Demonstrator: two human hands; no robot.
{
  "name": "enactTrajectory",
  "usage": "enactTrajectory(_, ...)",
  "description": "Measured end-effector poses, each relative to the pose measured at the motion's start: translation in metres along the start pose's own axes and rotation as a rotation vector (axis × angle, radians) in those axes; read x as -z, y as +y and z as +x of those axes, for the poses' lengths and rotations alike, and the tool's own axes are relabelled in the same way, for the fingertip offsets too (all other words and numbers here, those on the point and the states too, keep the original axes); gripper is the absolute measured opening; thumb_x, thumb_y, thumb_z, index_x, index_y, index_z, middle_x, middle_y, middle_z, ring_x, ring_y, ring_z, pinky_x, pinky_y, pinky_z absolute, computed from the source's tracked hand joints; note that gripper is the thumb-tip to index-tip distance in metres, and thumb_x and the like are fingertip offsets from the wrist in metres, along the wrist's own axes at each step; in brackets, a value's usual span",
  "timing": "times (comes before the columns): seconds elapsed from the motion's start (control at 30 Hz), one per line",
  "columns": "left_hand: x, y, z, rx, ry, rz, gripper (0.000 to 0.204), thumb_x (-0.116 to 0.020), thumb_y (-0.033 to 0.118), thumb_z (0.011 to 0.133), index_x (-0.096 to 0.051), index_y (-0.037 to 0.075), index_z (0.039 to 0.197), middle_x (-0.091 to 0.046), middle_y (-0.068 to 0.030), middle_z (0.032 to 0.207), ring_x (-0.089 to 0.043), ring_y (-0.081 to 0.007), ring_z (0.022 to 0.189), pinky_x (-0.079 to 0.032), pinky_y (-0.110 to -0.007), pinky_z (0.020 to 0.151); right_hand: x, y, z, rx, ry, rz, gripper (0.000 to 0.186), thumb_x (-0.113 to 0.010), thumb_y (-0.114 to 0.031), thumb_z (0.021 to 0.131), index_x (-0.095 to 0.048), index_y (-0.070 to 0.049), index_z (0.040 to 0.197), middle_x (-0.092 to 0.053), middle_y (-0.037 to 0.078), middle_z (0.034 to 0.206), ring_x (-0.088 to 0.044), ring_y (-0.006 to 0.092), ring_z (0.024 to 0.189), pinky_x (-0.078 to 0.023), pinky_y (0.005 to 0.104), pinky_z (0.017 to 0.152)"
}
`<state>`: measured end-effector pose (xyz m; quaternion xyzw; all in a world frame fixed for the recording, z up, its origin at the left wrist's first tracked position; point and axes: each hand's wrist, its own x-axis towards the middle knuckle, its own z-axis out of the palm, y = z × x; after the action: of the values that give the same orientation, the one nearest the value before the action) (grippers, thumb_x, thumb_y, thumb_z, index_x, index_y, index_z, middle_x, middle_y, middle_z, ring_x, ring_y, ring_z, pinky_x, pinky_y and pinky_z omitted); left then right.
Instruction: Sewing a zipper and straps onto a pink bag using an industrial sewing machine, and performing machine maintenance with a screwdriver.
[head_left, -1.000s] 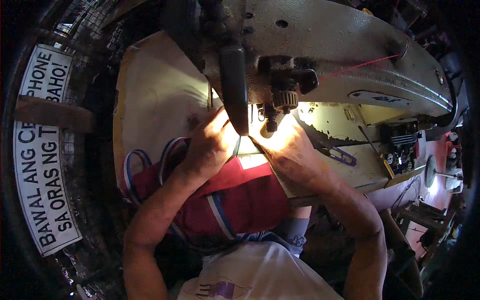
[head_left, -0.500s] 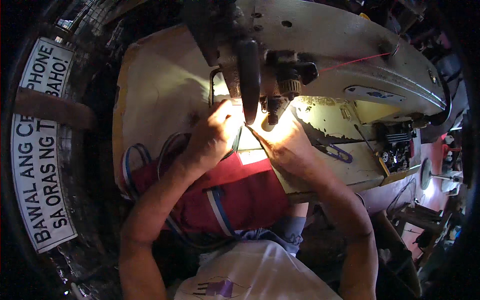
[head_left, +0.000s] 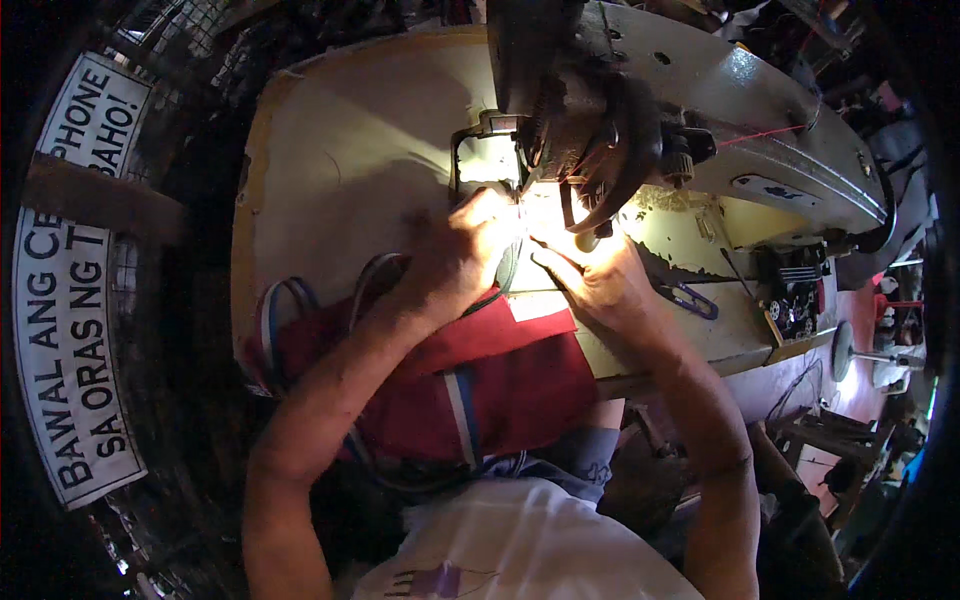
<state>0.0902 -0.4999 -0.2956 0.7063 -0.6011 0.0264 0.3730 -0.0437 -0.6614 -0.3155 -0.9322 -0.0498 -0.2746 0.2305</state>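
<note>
While red fabric (head_left: 530,392) overhangs the desk's (head_left: 375,185) near edge, my left hand (head_left: 462,260) and right hand (head_left: 612,285) curl, pinch unclear, apparently aligning work beneath the sewing machine (head_left: 720,95), needing steadiness next.

A matt weave is seen on the red cloth (head_left: 530,390), glossy metal on the sewing machine (head_left: 745,100), and, apparently, smooth laminate on the tabletop (head_left: 370,120).

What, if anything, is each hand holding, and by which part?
Cannot be told: glare hides any hold. The left hand is curled beside a dark strip by the red fabric; the right hand is at the sewing machine.
</note>
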Motion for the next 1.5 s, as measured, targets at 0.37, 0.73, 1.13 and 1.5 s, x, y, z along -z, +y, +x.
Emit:
enactTrajectory(0.37,-0.005,0.002,-0.004,-0.032,0.030,-0.035,0.017,-0.060,-0.004,0.078,-0.063,0.000,0.094,-0.061,-0.0146,0.092,-0.062,-0.0309,0.087,-0.052,-0.038,0.078,-0.002,0.010,0.001,-0.086,-0.156,0.012,0.014,-0.070,-0.009,0.084,-0.071,-0.004,0.097,-0.070,0.012,0.101,-0.067,0.0291,0.094,-0.053,0.0407,0.083)
enactTrajectory(0.73,-0.001,0.009,0.000,0.015,-0.039,0.075,0.017,-0.058,-0.003,0.077,-0.063,-0.001,0.093,-0.060,-0.0133,0.095,-0.061,-0.0302,0.094,-0.052,-0.037,0.082,-0.002,0.004,0.007,-0.160,-0.129,0.133,0.024,-0.069,-0.012,0.085,-0.070,-0.008,0.108,-0.065,0.015,0.115,-0.060,0.0344,0.108,-0.045,0.0480,0.095)
enactTrajectory(1.13,-0.006,-0.002,0.003,0.046,-0.005,0.048,0.017,-0.060,-0.003,0.077,-0.063,-0.002,0.094,-0.059,-0.0135,0.095,-0.060,-0.0306,0.095,-0.052,-0.038,0.082,-0.003,0.002,0.013,-0.319,-0.041,0.271,0.021,-0.070,-0.009,0.087,-0.068,0.001,0.105,-0.069,0.015,0.104,-0.066,0.0276,0.096,-0.052,0.0395,0.085)
enactTrajectory(1.5,-0.003,0.004,0.007,0.113,-0.020,-0.005,0.012,-0.060,-0.004,0.076,-0.062,-0.002,0.088,-0.058,-0.0159,0.091,-0.060,-0.0324,0.089,-0.052,-0.039,0.079,-0.006,0.001,0.016,-0.447,-0.021,0.404,0.016,-0.068,-0.005,0.087,-0.068,0.001,0.102,-0.069,0.012,0.102,-0.066,0.0235,0.094,-0.052,0.0367,0.086)
